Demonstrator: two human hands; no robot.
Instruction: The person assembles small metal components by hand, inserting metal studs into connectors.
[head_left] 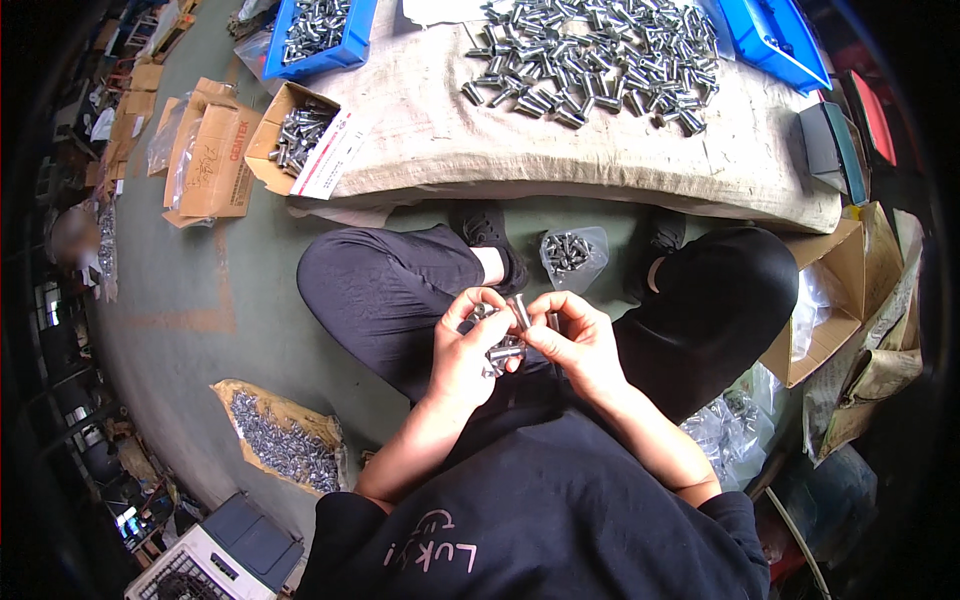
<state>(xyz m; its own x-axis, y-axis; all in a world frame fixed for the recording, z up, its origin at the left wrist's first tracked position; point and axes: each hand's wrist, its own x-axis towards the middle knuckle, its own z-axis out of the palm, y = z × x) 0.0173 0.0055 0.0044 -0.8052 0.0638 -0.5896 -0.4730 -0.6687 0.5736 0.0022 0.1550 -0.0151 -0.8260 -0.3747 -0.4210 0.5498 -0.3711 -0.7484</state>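
Note:
My left hand [462, 358] is closed around several shiny metal sleeve-like pins [506, 352], some sticking out below its fingers. Between the fingertips of both hands stands one flanged metal pin [519, 312], tilted slightly. My right hand [582, 346] pinches at this pin from the right; another narrow metal piece [554, 322] shows by its fingers. Both hands are above my lap, between my bent knees. Beyond them, on the floor between my feet, a clear plastic bag [590, 262] holds more small metal parts.
A cloth-covered surface [430, 150] ahead bears a heap of metal pins [600, 60]. Blue bins [350, 50] stand at its far corners. An open carton [270, 140] of pins is at left, a tray of small parts [232, 440] lower left, and another carton [838, 335] at right.

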